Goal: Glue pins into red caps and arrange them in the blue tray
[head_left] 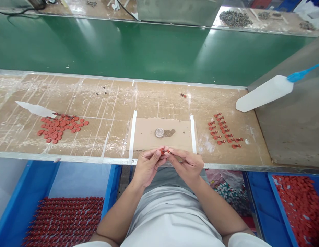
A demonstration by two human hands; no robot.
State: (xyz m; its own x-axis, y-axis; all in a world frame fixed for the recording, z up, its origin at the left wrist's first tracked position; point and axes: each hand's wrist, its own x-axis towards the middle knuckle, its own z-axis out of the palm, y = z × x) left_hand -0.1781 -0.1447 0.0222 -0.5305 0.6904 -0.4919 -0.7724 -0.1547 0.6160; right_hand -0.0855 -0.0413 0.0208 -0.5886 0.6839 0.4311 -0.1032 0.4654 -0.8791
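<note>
Over the bench's front edge, my left hand point(148, 164) and my right hand point(186, 164) meet, fingers pinched around a small red piece point(164, 151). Just beyond them, a small round clear dish point(159, 132) sits on a cardboard sheet point(146, 137) beside a dark wet stain. White tape strips hold the sheet at both sides. Small red figures on discs point(223, 127) stand in rows to the right. A pile of red discs point(55, 128) lies on the left, with thin dark red parts at its top edge.
A white bottle with a blue nozzle point(267, 92) leans at the right by a metal wall. Blue bins below hold rows of red pieces point(67, 219) at left and loose red parts point(298, 206) at right. A green belt point(149, 51) runs behind the bench.
</note>
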